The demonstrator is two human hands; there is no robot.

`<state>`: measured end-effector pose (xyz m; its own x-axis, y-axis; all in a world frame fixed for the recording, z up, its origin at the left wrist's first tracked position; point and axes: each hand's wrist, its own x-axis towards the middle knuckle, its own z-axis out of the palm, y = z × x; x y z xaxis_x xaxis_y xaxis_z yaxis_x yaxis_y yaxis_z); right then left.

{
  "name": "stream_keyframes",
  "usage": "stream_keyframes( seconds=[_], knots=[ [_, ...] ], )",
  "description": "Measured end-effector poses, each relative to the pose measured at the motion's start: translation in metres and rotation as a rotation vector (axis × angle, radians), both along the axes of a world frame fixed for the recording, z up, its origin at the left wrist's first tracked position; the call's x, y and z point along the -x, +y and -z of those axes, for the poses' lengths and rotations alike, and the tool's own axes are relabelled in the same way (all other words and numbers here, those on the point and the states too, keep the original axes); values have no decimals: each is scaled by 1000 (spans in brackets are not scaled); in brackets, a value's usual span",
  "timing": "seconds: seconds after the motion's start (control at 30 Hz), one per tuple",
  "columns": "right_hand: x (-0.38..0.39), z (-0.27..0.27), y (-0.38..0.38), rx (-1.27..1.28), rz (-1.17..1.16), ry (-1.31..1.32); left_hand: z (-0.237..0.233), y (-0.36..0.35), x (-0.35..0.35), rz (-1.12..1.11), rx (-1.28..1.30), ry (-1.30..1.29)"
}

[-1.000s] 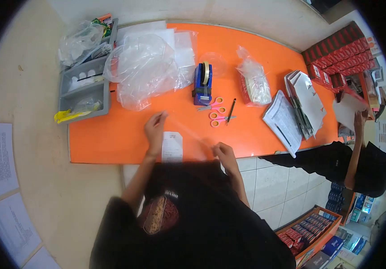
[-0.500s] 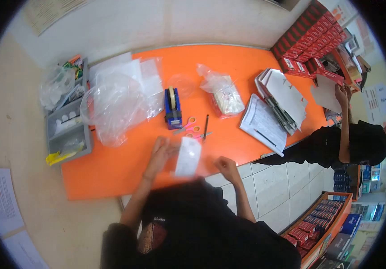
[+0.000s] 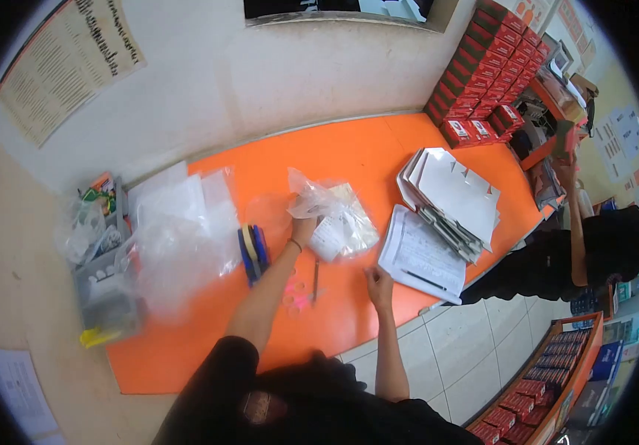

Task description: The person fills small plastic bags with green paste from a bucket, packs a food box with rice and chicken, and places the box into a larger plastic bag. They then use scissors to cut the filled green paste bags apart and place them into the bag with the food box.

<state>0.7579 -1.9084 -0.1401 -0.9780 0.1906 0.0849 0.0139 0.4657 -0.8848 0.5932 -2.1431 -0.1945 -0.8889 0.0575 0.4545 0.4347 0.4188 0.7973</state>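
Note:
My left hand point(image 3: 304, 229) reaches over the table and is closed on a white paper slip point(image 3: 327, 239), which lies against a clear plastic bag point(image 3: 356, 222) with pale packets inside. The hand partly hides the bag's near side. My right hand point(image 3: 379, 286) is at the near corner of an open notebook point(image 3: 422, 256), with its fingers curled together; what they hold, if anything, I cannot make out. Left of the bag stands a blue tape dispenser point(image 3: 253, 254). Pink-handled scissors point(image 3: 297, 297) and a dark pencil point(image 3: 316, 280) lie between my forearms.
Clear plastic bags point(image 3: 175, 252) and a grey organizer tray point(image 3: 104, 285) are at the left. A stack of papers point(image 3: 449, 193) overlaps the notebook. Red boxes point(image 3: 483, 63) are piled at the far right, and another person point(image 3: 587, 245) stands at the right end.
My left hand has moved forward with the paper slip, from near the table's front edge to the bag. My right hand stays curled, now by the notebook. The view has shifted.

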Motion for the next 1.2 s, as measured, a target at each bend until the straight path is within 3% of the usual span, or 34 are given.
stream_keyframes(
  seconds=[0.07,0.13,0.23,0.3,0.43,0.5,0.53,0.6,0.63,0.67,0.77,0.8,0.87,0.9,0.93,1.0,1.1,1.2],
  knots=[
    [17,18,-9,-28,7,-32,26,7,18,61,-27,-132],
    [30,26,-22,-8,17,3,12,8,27,114,49,-236],
    [54,30,-19,-220,2,-163,10,9,37,226,187,-398],
    [61,21,-25,-325,22,-293,27,7,42,236,157,-401],
    [52,22,-38,-228,63,-333,70,3,47,195,-35,-323],
    [44,34,-57,614,221,-89,88,0,45,158,-175,-250],
    [56,21,-67,624,211,-81,96,-2,45,133,-239,-216],
    [72,-8,-80,959,355,-241,104,-7,51,78,-343,-149],
    [88,-2,-87,828,359,-197,103,-11,57,45,-369,-130],
    [111,-22,-98,721,316,-248,95,-18,67,-15,-370,-157],
    [207,-13,-117,385,99,-46,49,-47,97,-194,-374,-262],
    [241,-14,-122,442,-52,-23,27,-64,108,-256,-373,-320],
    [290,-13,-145,126,56,-68,-32,-93,105,-326,-351,-395],
    [294,-37,-152,147,57,-53,-63,-97,95,-466,-424,-270],
    [288,-70,-154,219,61,82,-91,-98,81,-605,-501,-143],
    [254,-104,-151,289,61,219,-130,-103,31,-579,-634,-32],
    [166,-102,-130,273,-123,307,-228,-61,-75,-640,-594,36],
    [26,-77,-78,257,-131,218,-281,-38,-155,-588,-710,27]
  ],
)
